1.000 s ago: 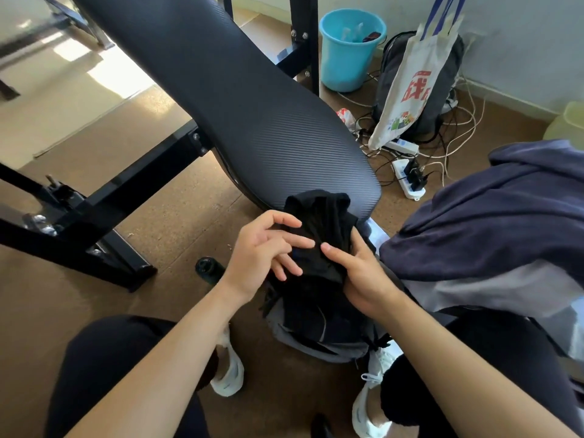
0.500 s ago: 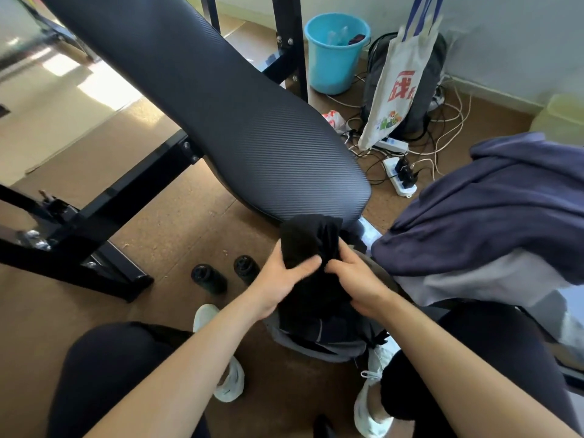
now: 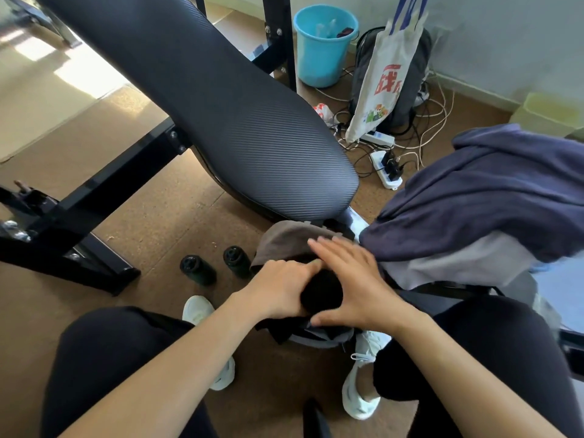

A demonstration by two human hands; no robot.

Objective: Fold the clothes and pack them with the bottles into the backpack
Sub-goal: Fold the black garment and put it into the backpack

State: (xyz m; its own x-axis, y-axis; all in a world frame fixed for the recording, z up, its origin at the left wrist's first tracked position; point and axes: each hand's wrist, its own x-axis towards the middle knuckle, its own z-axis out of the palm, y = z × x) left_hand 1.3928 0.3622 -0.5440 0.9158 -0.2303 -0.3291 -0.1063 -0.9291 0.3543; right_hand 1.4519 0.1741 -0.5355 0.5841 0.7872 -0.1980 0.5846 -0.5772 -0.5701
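Two hands meet over the open grey backpack [image 3: 322,338] in the head view, low in the middle of the frame, between the person's knees. The backpack stands on the floor [image 3: 151,222], its brown-grey flap [image 3: 284,238] thrown back toward the foot of the slanted bench pad [image 3: 237,121]. A rolled black garment [image 3: 322,295] sits in the backpack's mouth. The left hand [image 3: 278,289] cups the roll's left side, its fingers curled round the cloth. The right hand [image 3: 350,279] lies over the top and right side, fingers straight and spread wide, with the thumb stretched along the roll's near edge. One left fingertip touches the right forefinger.

Just left of the backpack, two dark bottles stand upright on the floor side by side, the left bottle [image 3: 197,270] and the right bottle [image 3: 237,260], both apart from the hands.

On the right, a navy garment [image 3: 489,191] lies heaped and unfolded over a pale grey garment [image 3: 442,263]; what carries them is hidden. Its near corner comes just beside the right hand.

White shoes [image 3: 360,393] flank the backpack. Farther back are a blue bucket [image 3: 322,52], a white tote bag [image 3: 379,86] hanging before a dark bag, and a power strip [image 3: 387,169] among tangled cables.
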